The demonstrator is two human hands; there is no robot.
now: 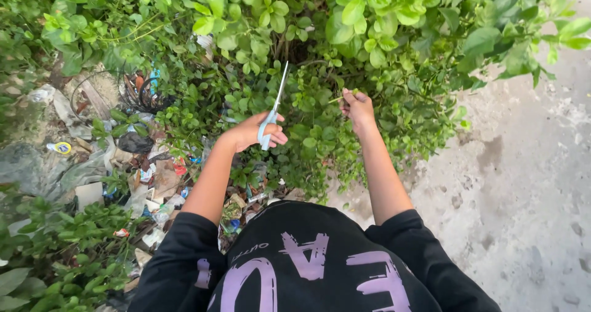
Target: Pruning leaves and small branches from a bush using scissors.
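Head view looks down at two bare arms reaching into a green bush (369,23). The left hand (255,130) is closed around the pale blue handles of a pair of scissors (273,106). Its thin blades point up and away, into the leaves. The right hand (357,106) is just to the right of the scissors, a little farther off. Its fingers pinch a thin green stem (337,98) of the bush. Trash (148,170) lies on the ground to the left, under the leaves. Grey concrete ground (523,183) is on the right. A black shirt (308,263) with purple letters is nearest.
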